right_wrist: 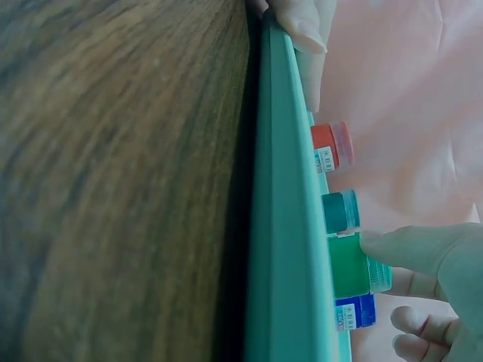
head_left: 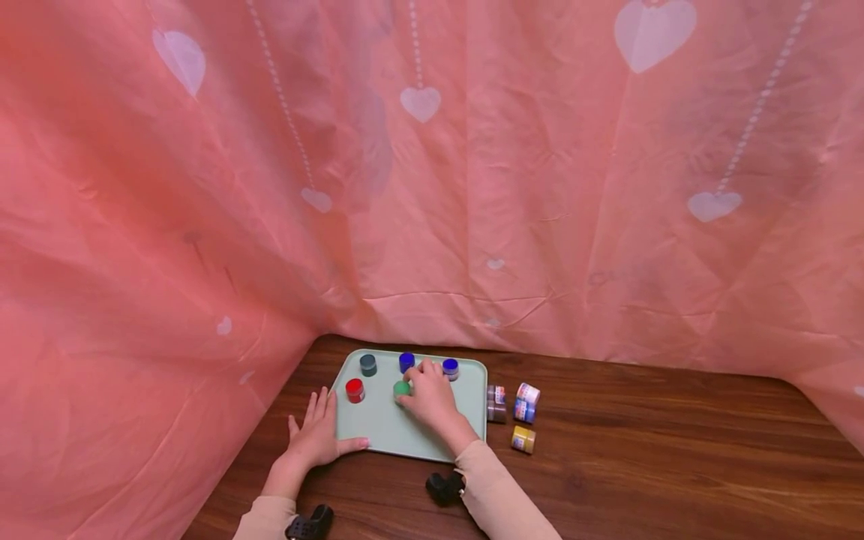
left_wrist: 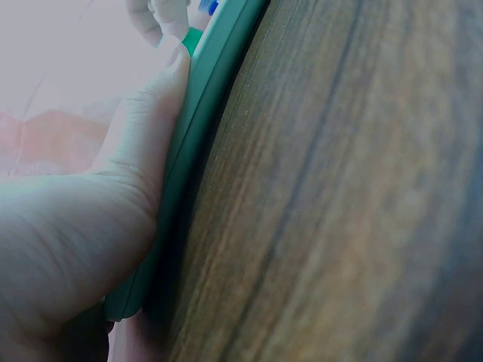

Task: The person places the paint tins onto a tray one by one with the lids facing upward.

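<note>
A pale green tray [head_left: 385, 435] lies on the wooden table with small paint jars standing on it. My right hand [head_left: 433, 397] pinches the green paint jar [right_wrist: 349, 265] near the tray's middle, thumb against its side by the lid. Spread out at the tray's left front corner, my left hand [head_left: 319, 435] rests with its thumb along the front rim. Near its fingertips stands a red jar [head_left: 355, 390], with a dark teal jar [head_left: 367, 365] behind. Two blue jars, one at the back middle [head_left: 406, 362] and one at the back right [head_left: 450, 368], flank my right fingers.
Just right of the tray lie several more jars, among them a brown one [head_left: 496, 412], a white-labelled one [head_left: 529, 393], a blue one [head_left: 525, 410] and a yellow one [head_left: 523, 439]. A pink curtain [head_left: 540, 315] with hearts hangs behind and to the left of the table.
</note>
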The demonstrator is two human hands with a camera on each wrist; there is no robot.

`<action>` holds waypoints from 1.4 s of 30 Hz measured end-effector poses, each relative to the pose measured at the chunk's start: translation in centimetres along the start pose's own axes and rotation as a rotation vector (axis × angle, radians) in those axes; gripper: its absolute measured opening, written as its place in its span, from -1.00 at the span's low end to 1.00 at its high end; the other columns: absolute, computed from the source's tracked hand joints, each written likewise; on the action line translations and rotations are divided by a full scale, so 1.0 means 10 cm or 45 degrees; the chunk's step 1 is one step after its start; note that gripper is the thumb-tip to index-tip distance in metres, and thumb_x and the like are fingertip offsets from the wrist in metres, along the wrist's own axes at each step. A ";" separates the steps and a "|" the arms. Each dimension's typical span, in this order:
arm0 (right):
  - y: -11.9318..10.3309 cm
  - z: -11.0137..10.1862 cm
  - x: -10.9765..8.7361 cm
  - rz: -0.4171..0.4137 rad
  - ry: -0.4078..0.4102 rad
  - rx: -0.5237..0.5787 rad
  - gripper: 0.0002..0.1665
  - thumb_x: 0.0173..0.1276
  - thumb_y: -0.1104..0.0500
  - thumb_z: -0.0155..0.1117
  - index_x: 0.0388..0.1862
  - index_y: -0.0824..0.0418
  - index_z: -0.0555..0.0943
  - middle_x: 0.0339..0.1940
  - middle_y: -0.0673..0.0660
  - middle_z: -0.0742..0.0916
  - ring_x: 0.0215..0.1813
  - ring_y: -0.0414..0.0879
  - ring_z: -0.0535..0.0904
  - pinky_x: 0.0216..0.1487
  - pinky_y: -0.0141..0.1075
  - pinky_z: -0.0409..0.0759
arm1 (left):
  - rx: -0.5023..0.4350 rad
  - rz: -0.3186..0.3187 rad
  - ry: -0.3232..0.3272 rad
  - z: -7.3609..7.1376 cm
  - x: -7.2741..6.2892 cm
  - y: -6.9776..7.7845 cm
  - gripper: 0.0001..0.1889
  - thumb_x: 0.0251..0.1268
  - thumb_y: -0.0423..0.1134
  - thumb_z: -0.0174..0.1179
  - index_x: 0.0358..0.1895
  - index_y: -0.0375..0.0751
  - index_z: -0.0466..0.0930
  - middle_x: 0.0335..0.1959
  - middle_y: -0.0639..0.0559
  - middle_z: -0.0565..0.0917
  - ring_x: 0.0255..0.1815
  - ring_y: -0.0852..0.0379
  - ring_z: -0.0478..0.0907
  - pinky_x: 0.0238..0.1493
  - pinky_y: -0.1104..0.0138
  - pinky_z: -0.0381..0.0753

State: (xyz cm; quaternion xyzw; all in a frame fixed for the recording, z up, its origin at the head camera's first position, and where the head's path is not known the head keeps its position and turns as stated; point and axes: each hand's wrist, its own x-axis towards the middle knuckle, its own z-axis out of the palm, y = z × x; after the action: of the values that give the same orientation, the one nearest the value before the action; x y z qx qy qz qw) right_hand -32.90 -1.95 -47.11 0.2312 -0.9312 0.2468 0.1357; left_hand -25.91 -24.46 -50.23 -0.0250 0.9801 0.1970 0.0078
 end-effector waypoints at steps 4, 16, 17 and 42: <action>0.00 0.02 0.00 0.006 0.002 -0.011 -0.65 0.10 -0.03 0.51 -0.23 0.13 0.68 -0.21 0.09 0.54 -0.15 -0.02 0.37 -0.16 -0.20 0.42 | -0.004 0.002 0.001 0.00 -0.01 0.00 0.42 -0.24 0.56 0.27 0.52 -0.45 -0.10 0.56 -0.41 -0.09 0.58 -0.39 -0.27 0.27 -0.53 -0.29; 0.02 0.06 -0.01 0.034 0.000 0.006 -0.64 0.12 -0.05 0.49 -0.19 0.10 0.68 -0.22 0.12 0.54 -0.13 0.01 0.40 -0.14 -0.15 0.45 | -0.022 -0.006 -0.003 -0.02 -0.02 0.01 0.40 -0.22 0.54 0.29 0.52 -0.44 -0.09 0.57 -0.40 -0.11 0.59 -0.38 -0.29 0.28 -0.52 -0.31; 0.02 0.06 -0.01 0.038 -0.001 0.005 -0.64 0.12 -0.06 0.49 -0.19 0.10 0.68 -0.22 0.13 0.54 -0.13 0.02 0.40 -0.15 -0.15 0.46 | -0.021 -0.005 -0.001 -0.02 -0.02 0.01 0.40 -0.22 0.54 0.29 0.52 -0.44 -0.09 0.57 -0.40 -0.10 0.59 -0.38 -0.29 0.28 -0.52 -0.30; 0.08 -0.10 -0.10 0.092 0.026 0.063 -0.43 0.12 -0.11 0.48 0.07 0.12 0.65 -0.12 0.14 0.59 -0.04 0.05 0.42 -0.08 -0.10 0.45 | -0.037 -0.004 -0.016 -0.04 -0.04 0.03 0.41 -0.24 0.55 0.28 0.52 -0.44 -0.09 0.57 -0.39 -0.13 0.59 -0.38 -0.31 0.28 -0.52 -0.33</action>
State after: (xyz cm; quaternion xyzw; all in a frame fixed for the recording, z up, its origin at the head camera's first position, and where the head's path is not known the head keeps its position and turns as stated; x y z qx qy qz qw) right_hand -32.29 -0.48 -46.95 0.1980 -0.9312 0.2769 0.1304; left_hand -25.56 -24.34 -49.75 -0.0256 0.9770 0.2114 0.0139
